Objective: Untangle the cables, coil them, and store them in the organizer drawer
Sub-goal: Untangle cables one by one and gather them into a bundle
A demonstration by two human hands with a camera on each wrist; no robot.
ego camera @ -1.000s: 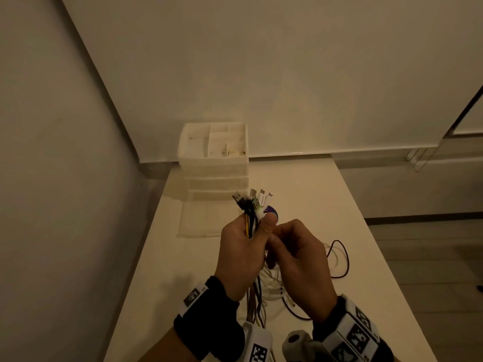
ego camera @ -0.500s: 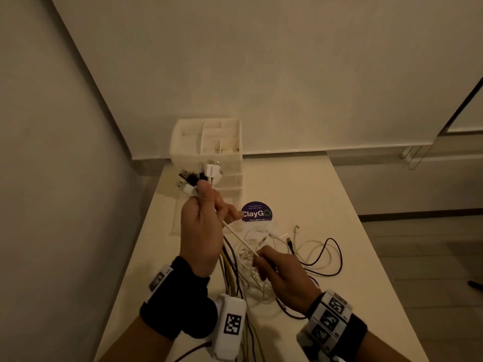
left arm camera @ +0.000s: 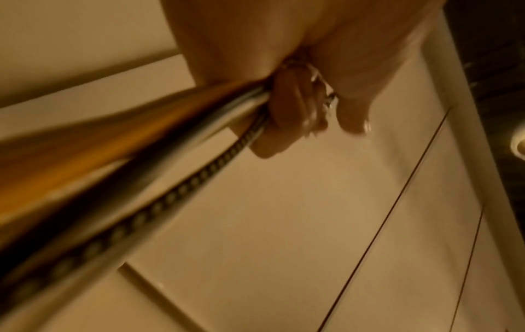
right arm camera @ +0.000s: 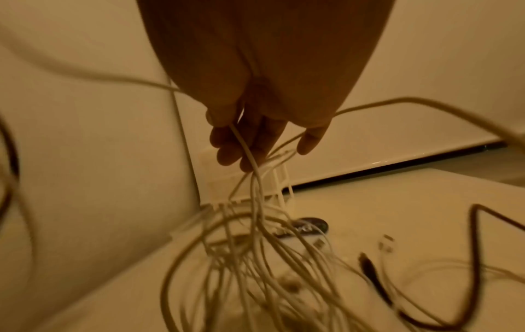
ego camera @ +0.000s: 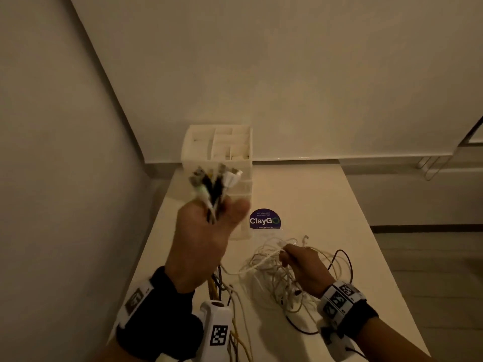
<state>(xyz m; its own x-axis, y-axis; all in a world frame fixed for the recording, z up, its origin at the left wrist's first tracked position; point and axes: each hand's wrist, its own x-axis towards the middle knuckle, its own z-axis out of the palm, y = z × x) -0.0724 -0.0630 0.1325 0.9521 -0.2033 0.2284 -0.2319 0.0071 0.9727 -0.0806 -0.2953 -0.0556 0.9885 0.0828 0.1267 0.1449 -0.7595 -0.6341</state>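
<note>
Raised higher now, the left hand [ego camera: 206,239] grips a bundle of cable plugs [ego camera: 215,184] before the far organizer [ego camera: 217,147]; on the table [ego camera: 326,205], the right hand [ego camera: 303,265] pinches white cables [ego camera: 266,273] beside the ClayGo sticker [ego camera: 264,219].

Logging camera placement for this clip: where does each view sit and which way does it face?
Head: worn on the head, facing forward and down at the table and organizer; both hands show.
Left wrist: looks along the left hand gripping the cable bundle.
Right wrist: looks along the right hand at the tangled white cables.
Shared: head and right wrist both show the tangle.
</note>
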